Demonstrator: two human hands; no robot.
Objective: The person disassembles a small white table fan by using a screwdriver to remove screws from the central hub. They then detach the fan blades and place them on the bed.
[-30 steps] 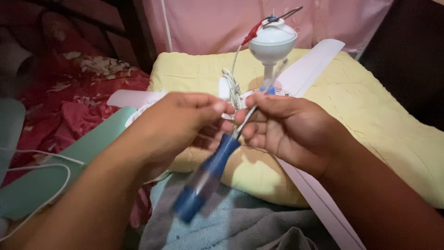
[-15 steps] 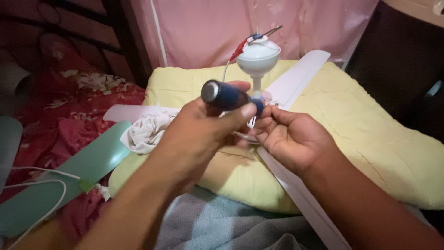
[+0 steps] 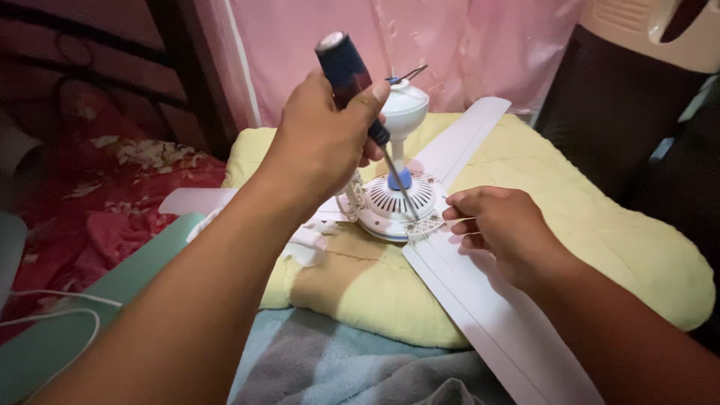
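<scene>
Left hand [image 3: 322, 142] fingers clamp the screwdriver [image 3: 352, 82], tip down at the fan [image 3: 397, 202] hub; right hand [image 3: 502, 229] fingers half-curled, empty, steady the blade [image 3: 487, 307] on the bed's pillow [image 3: 600, 217]

No packages, labels, signs, screens.

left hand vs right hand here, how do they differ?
The left hand is raised and closed around the blue-handled screwdriver; the right hand sits low on a white fan blade and holds no tool. The left hand is a fist; the right hand's fingers are curled loosely by the fan's motor housing. Both are bare and work at the housing.
</scene>
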